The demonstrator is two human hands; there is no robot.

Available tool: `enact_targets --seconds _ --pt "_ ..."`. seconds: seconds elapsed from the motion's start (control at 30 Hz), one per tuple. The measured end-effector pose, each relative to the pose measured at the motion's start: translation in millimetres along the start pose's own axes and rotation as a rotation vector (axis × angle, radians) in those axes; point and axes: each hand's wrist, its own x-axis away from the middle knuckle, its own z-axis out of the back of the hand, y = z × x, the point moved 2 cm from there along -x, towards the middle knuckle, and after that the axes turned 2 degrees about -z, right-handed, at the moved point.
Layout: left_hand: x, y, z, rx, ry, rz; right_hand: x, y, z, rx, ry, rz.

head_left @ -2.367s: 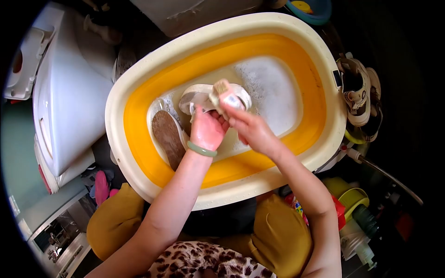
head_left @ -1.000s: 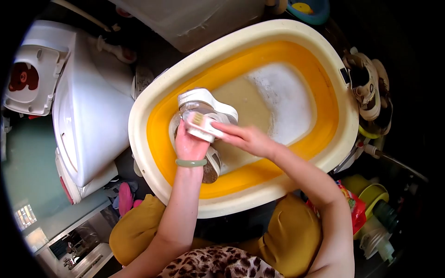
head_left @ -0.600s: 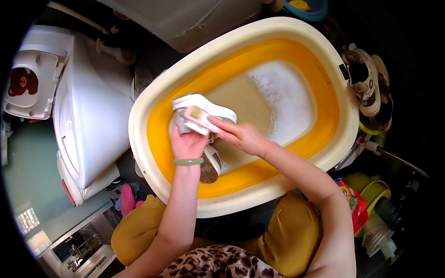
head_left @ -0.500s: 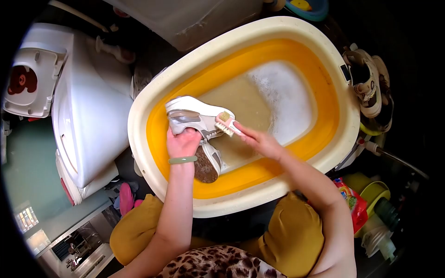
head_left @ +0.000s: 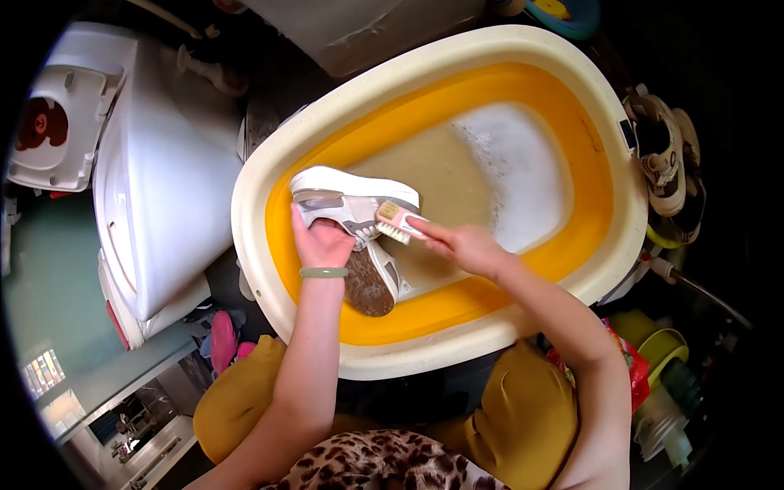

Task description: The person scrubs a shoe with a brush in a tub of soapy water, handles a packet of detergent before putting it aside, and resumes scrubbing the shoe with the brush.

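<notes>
- The left hand (head_left: pixel 323 245) is curled around the heel end of a grey-and-white shoe (head_left: pixel 353 206), gripping it; the fingers are mostly hidden by the shoe.
- This shoe is held over the left part of a large tub (head_left: pixel 248 214), turned on its side, its thick white sole along the far edge and its toe to the right.
- The right hand (head_left: pixel 465 247) is closed around the handle of a small pink-and-white brush (head_left: pixel 400 220).
- The brush head overlaps the shoe's toe end in view, with the white bristles facing the person; whether they touch the shoe cannot be told.
- A second shoe (head_left: pixel 371 282) leans inside the tub below the first, its brown sole showing.
- Cloudy tan water (head_left: pixel 449 175) fills the tub's middle, and white foam (head_left: pixel 523 175) covers the right part.
- The tub has a cream rim and an orange-yellow inner wall.
- A green bangle (head_left: pixel 324 272) circles the left wrist.
- Outside the tub, more shoes (head_left: pixel 663 159) stand just beside its right end.
- A white toilet (head_left: pixel 159 192) is to the left.
</notes>
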Motion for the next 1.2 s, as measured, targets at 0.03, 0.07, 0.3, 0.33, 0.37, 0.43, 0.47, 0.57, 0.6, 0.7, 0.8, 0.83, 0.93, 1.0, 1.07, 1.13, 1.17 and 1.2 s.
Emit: enact_targets --seconds 0.03,0.07,0.3,0.33,0.37,0.43,0.47,0.57,0.6,0.7,0.8,0.83,0.93,1.0,1.07,1.13,1.17,1.2 --pt "-4 -2 -2 -0.088 -0.008 -0.043 1 -3 7 0.058 0.038 0.008" --pt "-8 -3 -4 -0.18 -0.013 -0.085 1 -7 14 0.113 0.076 0.017" --pt "-8 -18 -4 -0.332 -0.072 0.068 -66 -88 21 0.001 0.188 0.176" --pt "-4 -29 -5 -0.305 -0.1 0.097 -62 -84 18 0.0 0.19 0.17" --pt "-8 -38 8 -0.284 -0.17 0.095 -54 -77 9 0.061 0.159 0.141" --pt "-14 -51 36 -0.14 -0.318 0.177 -35 -45 -13 0.052 0.251 0.137" --pt "-15 -56 46 0.051 -0.484 0.293 -14 -30 -9 0.1 0.209 0.102" --pt "2 -69 19 -0.213 -0.063 0.162 34 1 5 0.185 0.128 0.03" --pt "2 -70 18 -0.276 -0.021 0.123 38 1 11 0.226 0.117 0.004" --pt "-9 -73 25 -0.233 -0.05 0.148 8 -21 8 0.308 0.139 0.048" --pt "-39 -67 51 0.058 -0.547 0.289 -35 -28 -6 0.297 0.219 0.118" --pt "-37 -64 44 0.092 -0.557 0.333 -39 -29 -8 0.27 0.273 0.166" --pt "-13 -65 13 -0.116 -0.188 0.198 -11 -21 2 0.267 0.293 0.158" --pt "-15 -68 19 -0.112 -0.198 0.235 27 2 8 0.347 0.245 0.096" --pt "-8 -67 11 -0.257 -0.037 0.213 36 10 12 0.417 0.191 0.038" --pt "-6 -70 12 -0.247 0.013 0.21 27 -2 16 0.399 0.222 0.04" --pt "-10 -70 16 -0.211 -0.069 0.208 9 -20 18 0.506 0.156 0.004" --pt "-16 -70 20 -0.172 -0.153 0.198 -14 -23 7 0.375 0.217 0.094"
